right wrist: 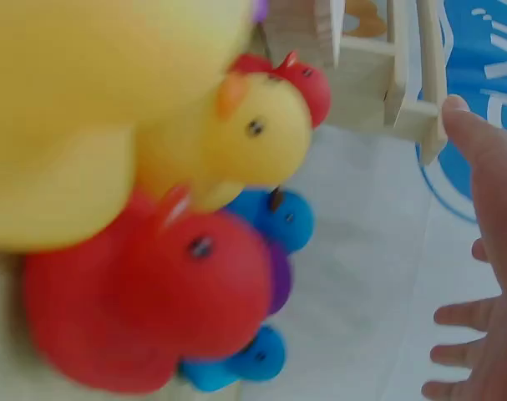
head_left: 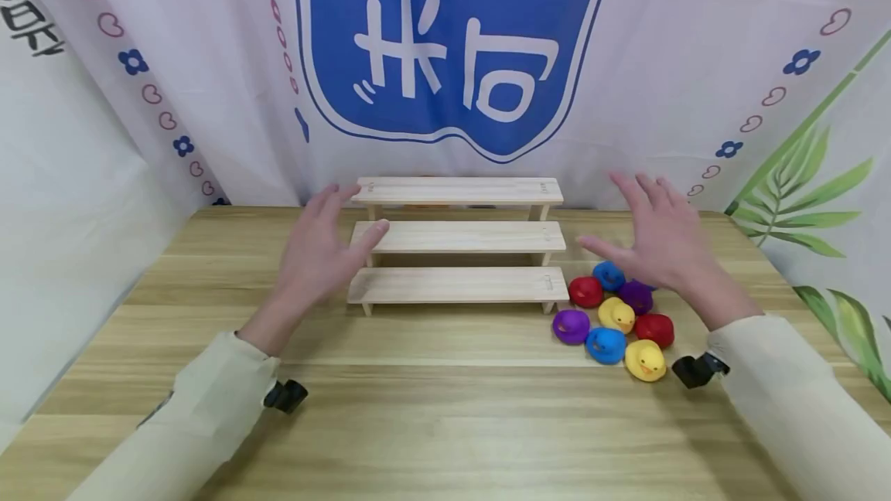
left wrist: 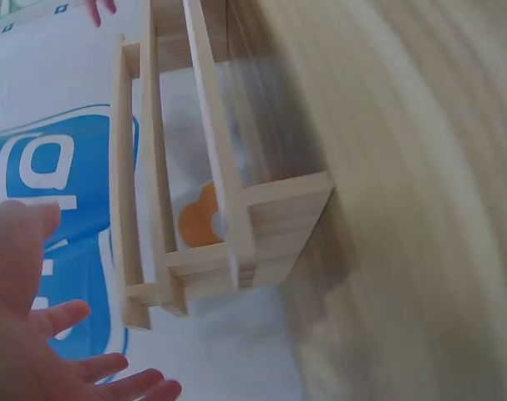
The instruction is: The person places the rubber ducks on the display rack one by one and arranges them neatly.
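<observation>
A three-step wooden display stand (head_left: pixel 458 238) is set at the back of the table. My left hand (head_left: pixel 320 246) hovers at the stand's left side, fingers spread and holding nothing; its fingertips overlap the ends of the upper shelves in the head view. On the other side, my right hand (head_left: pixel 661 242) is held with thumb and fingers apart, likewise holding nothing. Below it lie several rubber ducks: a purple duck (head_left: pixel 571 327), a blue duck (head_left: pixel 606 345), a yellow duck (head_left: pixel 645 360) and a red duck (head_left: pixel 655 329) among them. The right forearm partly hides the farthest ones.
Behind the wood-grain table (head_left: pixel 431 416) hangs a white curtain (head_left: pixel 244 99) with a blue printed shield (head_left: pixel 452 45). An orange shape (left wrist: pixel 200 221) shows through the stand in the left wrist view. Ducks crowd close to the stand's right front leg.
</observation>
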`<state>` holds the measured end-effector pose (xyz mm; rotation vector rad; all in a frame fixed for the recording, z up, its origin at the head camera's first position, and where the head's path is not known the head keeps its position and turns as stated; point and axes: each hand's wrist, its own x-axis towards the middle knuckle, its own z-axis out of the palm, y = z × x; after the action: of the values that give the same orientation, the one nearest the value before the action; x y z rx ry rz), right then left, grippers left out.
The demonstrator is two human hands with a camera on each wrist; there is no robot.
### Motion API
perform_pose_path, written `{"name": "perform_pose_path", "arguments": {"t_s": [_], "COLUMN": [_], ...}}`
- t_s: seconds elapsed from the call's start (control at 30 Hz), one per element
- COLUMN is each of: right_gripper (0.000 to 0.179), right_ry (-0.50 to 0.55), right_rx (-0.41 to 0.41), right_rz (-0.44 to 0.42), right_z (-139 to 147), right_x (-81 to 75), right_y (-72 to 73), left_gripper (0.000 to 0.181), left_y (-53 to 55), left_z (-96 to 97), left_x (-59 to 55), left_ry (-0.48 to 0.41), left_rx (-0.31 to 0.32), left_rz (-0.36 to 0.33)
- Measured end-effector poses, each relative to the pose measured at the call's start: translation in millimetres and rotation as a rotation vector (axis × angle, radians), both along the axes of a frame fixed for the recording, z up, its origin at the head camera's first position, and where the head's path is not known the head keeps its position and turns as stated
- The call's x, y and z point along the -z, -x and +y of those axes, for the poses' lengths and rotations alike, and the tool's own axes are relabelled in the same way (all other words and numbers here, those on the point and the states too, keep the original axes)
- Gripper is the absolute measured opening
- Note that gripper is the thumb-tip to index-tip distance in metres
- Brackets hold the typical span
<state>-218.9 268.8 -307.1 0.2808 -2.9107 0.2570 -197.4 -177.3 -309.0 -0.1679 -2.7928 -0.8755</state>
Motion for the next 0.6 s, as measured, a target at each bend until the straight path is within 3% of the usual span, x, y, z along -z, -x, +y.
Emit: {"name": "perform_pose_path", "arguments": {"t_s": [0.17, 0.3, 0.47, 0.6], "right_gripper": [0.103, 0.097, 0.092, 0.086], "right_ry": [0.109, 0.28, 0.536, 0.63], "right_rx": [0.016, 0.053, 0.118, 0.152], "right_rz": [0.035, 0.016, -0.04, -0.055], "right_z": [17, 30, 41, 49], "right_x": [6.9, 12.0, 17.9, 24.1], "right_y": [-4.5, -6.8, -10.1, -11.3], "left_gripper": [0.078, 0.08, 0.081, 0.078], "left_y": [-2.9, -2.9, -1.6, 0.8], "left_z": [-4.2, -4.2, -2.1, 0.5], "left_x": [6.5, 10.9, 17.0, 22.1], "left_ry": [-0.218, -0.348, -0.406, -0.413], "left_rx": [-0.037, -0.068, -0.099, -0.104], "left_rz": [-0.025, -0.063, -0.135, -0.189]}}
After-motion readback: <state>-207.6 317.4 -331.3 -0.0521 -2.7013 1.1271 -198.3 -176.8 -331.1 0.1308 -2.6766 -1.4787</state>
